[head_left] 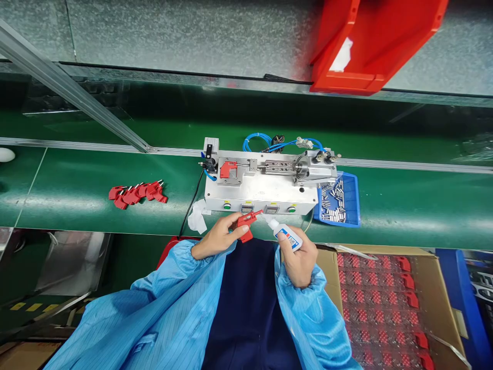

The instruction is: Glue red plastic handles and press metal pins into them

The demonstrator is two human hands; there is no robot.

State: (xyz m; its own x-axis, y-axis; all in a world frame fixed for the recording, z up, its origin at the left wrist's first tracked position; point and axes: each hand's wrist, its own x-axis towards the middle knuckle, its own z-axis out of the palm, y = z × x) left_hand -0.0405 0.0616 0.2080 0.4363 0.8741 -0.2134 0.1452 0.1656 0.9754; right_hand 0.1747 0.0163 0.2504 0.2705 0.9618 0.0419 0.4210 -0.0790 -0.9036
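My left hand [220, 236] pinches a red plastic part [245, 226] with a thin red tip pointing right. In my right hand [299, 257] is a small white glue bottle [288, 236], tilted so that its nozzle comes close to that red tip; whether they touch I cannot tell. Just beyond both hands stands a bench machine [265, 194] with buttons and small displays on its front. Another red part [228, 169] sits in the holder at the machine's left end, in line with a metal shaft.
Several red parts with metal pins [137, 193] lie in a pile on the green bench [77, 205]. A blue tray [356, 205] of small metal pins stands right of the machine. Lower right, a cardboard box [442, 298] holds packed red parts. A red bin [346, 82] hangs above.
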